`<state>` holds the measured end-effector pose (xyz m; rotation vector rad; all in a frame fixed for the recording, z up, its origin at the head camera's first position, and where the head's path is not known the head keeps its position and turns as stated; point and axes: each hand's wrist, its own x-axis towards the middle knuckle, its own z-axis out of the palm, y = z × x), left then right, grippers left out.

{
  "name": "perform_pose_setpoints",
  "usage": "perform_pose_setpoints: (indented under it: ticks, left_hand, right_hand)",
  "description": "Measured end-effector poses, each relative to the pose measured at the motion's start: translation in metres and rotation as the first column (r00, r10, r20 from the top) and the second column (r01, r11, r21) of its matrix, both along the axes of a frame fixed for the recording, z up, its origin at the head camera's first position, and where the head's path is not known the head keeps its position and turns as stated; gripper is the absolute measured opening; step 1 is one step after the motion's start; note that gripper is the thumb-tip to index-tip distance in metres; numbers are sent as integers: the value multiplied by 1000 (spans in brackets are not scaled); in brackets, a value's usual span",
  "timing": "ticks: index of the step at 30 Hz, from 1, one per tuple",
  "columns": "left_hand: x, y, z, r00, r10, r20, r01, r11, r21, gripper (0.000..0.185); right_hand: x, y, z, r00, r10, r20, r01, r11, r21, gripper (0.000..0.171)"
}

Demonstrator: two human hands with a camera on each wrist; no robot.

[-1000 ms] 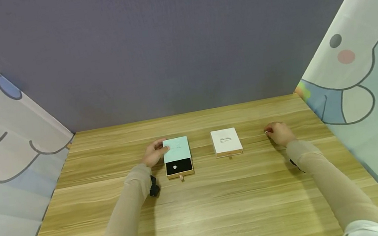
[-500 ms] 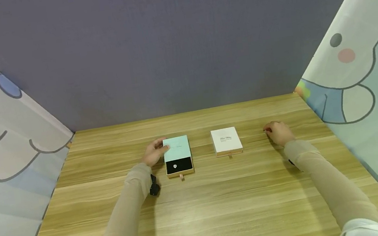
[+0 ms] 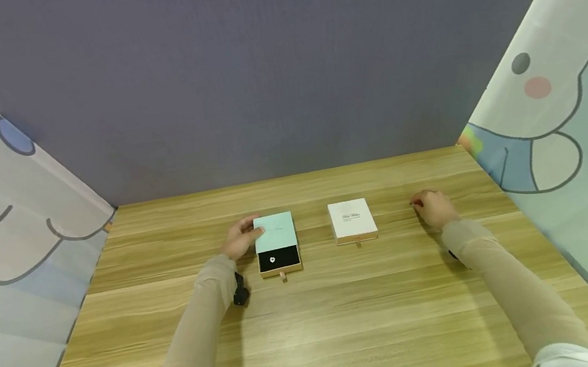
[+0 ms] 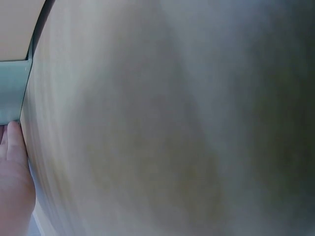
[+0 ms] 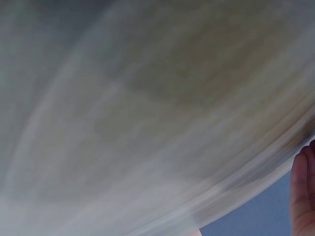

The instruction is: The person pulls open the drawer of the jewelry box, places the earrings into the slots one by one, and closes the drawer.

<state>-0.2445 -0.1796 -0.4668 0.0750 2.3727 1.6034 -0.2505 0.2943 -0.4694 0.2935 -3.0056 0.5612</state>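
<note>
On the desk (image 3: pixel 315 331), toward its far edge and left of centre, the left hand (image 3: pixel 239 238) rests against the left side of the mint box (image 3: pixel 275 232), thumb on its lid; its black drawer (image 3: pixel 279 259) stands pulled out toward the near edge. The white box (image 3: pixel 352 220) lies closed just right. The right hand (image 3: pixel 433 208), well apart, rests loosely curled, gripping nothing visible.

The white box (image 3: pixel 352 220) carries a short line of script lettering on its lid, with a finer line beneath, but in the head view both are too small to read. The mint-green box (image 3: pixel 275 232) may bear faint lettering too. Both wrist views are blurred and show no writing.
</note>
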Motion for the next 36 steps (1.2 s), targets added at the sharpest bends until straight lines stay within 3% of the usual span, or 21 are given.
perform_pose_setpoints:
  ticks: [12,21,36]
  left_hand:
    - [1,-1,0,1000,6,-5,-6,1000,-12,52]
    - [3,1,4,1000,4,2,-4,1000,-25,53]
    - [1,0,0,1000,-14,-16,13,1000,-26,53]
  right_hand:
    - [6,-2,9,1000,-5,-22,3,999,-46,19]
    - [8,-13,28,998,23,-58,-28,995,-94,21]
    - [15,-34,46,990,90,-106,-102,989,-110,20]
